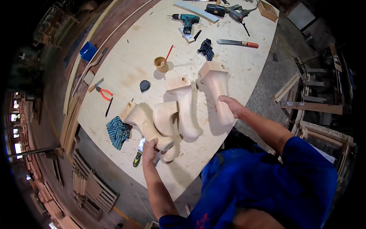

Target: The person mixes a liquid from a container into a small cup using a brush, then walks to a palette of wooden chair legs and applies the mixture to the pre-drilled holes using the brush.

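Observation:
Several pale carved wooden furniture legs lie on the table in front of me. My right hand [232,107] grips the lower part of the rightmost furniture leg [218,86], thumb on top and fingers partly hidden at its side. At the near left, my left hand [150,152] is closed against the foot of the leftmost furniture leg [143,121]; its fingertips are hidden. Between them lie a straight furniture leg [185,108] and a curved furniture leg [164,118], partly overlapped by the leftmost one. A putty knife [137,158] with a black-and-yellow handle lies beside my left hand.
The pale tabletop [114,68] holds a cup with a red stick [161,65], a round black item [145,85], orange-handled pliers [104,92] and a striped cloth [117,132]. Farther back are a cordless drill [187,21], a dark cloth [206,49] and a red-handled flat tool [237,43].

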Motion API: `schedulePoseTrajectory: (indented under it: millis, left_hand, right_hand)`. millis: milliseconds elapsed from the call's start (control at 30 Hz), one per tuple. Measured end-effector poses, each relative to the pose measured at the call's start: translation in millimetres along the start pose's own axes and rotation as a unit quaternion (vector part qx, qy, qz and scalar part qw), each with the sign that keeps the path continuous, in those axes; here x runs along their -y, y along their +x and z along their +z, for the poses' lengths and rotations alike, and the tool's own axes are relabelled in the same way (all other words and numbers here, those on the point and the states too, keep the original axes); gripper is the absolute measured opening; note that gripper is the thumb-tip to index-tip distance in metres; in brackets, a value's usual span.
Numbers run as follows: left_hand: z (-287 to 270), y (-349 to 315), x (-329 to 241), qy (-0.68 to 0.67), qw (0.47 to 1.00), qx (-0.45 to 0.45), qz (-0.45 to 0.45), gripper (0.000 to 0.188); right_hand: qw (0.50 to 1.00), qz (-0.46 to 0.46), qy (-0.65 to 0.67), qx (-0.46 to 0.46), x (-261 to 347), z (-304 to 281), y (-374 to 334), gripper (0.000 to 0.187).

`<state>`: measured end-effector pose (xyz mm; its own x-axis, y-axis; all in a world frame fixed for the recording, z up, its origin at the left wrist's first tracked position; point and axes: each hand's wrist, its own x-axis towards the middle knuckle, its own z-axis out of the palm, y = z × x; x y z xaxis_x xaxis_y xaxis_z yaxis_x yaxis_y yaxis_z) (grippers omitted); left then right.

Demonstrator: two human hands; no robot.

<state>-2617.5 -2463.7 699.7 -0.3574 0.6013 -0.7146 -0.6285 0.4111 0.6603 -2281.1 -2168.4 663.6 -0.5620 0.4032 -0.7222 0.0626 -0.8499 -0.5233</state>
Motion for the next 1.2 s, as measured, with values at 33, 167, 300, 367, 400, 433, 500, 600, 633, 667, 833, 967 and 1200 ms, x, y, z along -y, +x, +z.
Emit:
schedulePoseTrajectory:
  millis: [33,167,300,367,400,433,500,600,633,667,833,967,1200]
  left_hand:
    - [12.2,-8.5,-9.6,0.012,0.999,-0.035,0.009,0.05]
    - [77.3,-36.3,25.3,0.454,0.715,-0.389,0.364,0.056]
    - [163.9,-28.0,59.9,0.46,0.83,-0.235,0.209,0.063]
    - [166.4,5.6,90.7,0.477,0.812,-0.267,0.204,0.066]
    - [168.2,18.6,94.3,0.43,0.842,-0.264,0.191,0.067]
    - [166.9,28.6,94.7,0.382,0.87,-0.259,0.176,0.068]
    - [157.5,41.0,93.4,0.315,0.905,-0.251,0.135,0.066]
    - [181.3,39.2,78.2,0.247,0.949,-0.14,0.135,0.056]
    - [195.5,40.6,71.6,0.208,0.966,-0.111,0.106,0.047]
    - [205.5,40.8,70.4,0.188,0.97,-0.116,0.106,0.046]
    - [239.1,45.3,74.4,0.122,0.976,-0.129,0.125,0.045]
    - [231.3,49.4,86.4,0.169,0.963,-0.169,0.122,0.052]
    - [232.3,52.2,82.4,0.186,0.961,-0.17,0.115,0.061]
  right_hand:
    - [1.0,0.015,0.004,0.01,1.2,-7.7,5.7,0.049]
    - [0.99,-0.043,-0.135,-0.015,2.8,-2.0,19.8,0.058]
    - [0.957,-0.031,-0.288,-0.029,16.0,-9.3,43.0,0.071]
    - [0.958,-0.052,-0.28,-0.043,17.4,-6.9,53.3,0.067]
    - [0.958,-0.064,-0.276,-0.051,20.4,-5.2,56.4,0.065]
    - [0.959,-0.053,-0.277,-0.039,22.4,-7.5,55.3,0.066]
    - [0.959,-0.035,-0.282,-0.008,34.1,-5.0,56.0,0.067]
    - [0.964,0.018,-0.264,0.003,77.2,-9.2,37.7,0.069]
    - [0.965,0.021,-0.259,0.041,76.8,-27.6,51.2,0.064]
    - [0.976,0.073,-0.185,0.086,84.5,-36.3,55.5,0.062]
    - [0.95,0.236,0.03,0.2,103.4,-67.1,66.4,0.062]
    - [0.98,0.07,-0.163,0.092,85.1,-50.0,44.3,0.067]
    - [0.974,0.094,-0.194,0.073,63.3,-36.9,76.1,0.077]
